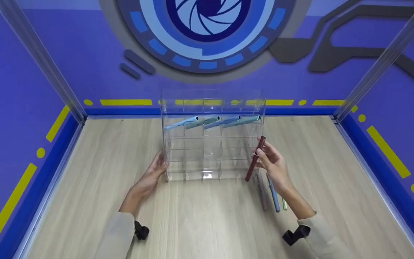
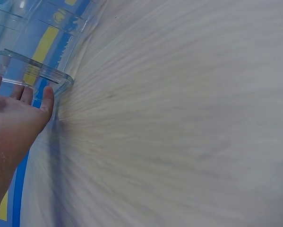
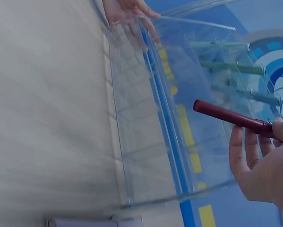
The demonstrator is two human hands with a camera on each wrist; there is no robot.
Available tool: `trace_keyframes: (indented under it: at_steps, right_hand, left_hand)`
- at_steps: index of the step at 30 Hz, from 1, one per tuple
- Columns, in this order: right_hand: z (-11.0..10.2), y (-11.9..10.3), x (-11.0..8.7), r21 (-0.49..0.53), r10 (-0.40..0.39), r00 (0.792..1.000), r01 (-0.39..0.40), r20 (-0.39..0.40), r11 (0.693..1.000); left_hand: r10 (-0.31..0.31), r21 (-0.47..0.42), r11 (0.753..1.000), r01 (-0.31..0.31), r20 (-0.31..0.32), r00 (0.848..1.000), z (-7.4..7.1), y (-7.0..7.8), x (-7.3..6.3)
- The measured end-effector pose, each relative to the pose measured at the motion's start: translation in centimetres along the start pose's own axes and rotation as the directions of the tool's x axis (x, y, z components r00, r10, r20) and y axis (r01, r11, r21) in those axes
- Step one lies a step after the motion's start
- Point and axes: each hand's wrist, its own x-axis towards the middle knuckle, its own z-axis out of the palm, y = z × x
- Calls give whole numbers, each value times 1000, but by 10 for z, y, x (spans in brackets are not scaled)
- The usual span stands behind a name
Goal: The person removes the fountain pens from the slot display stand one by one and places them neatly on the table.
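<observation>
A clear plastic pen rack (image 1: 212, 167) with rows of compartments stands upright on the wooden table. My left hand (image 1: 153, 171) rests against its left side, fingers fairly straight along the panel in the left wrist view. Between the thumb and fingers of my right hand (image 1: 273, 165) is a dark red pen (image 1: 255, 158), tilted and overlapping the rack's right front edge. In the right wrist view this pen (image 3: 226, 115) has one end free, pointing across the rack. Several pens lie slanted in the upper row, among them a light blue pen (image 1: 182, 123) and a teal pen (image 1: 242, 121).
Below my right hand lie a blue pen (image 1: 274, 196), a greyish pen (image 1: 263, 194) and a pale green pen (image 1: 285, 204), partly under the forearm. Behind the rack rises a blue printed wall (image 1: 84, 64). Metal rails (image 1: 45, 194) edge the table (image 1: 199, 216).
</observation>
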Motion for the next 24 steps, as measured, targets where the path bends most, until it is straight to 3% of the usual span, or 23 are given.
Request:
trace_keyframes:
  at_steps: [11,21,24]
  right_hand:
    - [-46,4,-6,-117,119,977,-140,-175,983]
    - [-78,18,-7,-149,145,955,-188,-260,971]
    - [-87,23,-8,-167,151,957,-196,-248,966]
  left_hand:
    - [18,-6,1000,-18,11,1000,0,-1,0]
    - [9,-1,1000,-9,3,1000,-3,0,0]
    - [17,11,1000,-17,7,1000,-2,-1,-1]
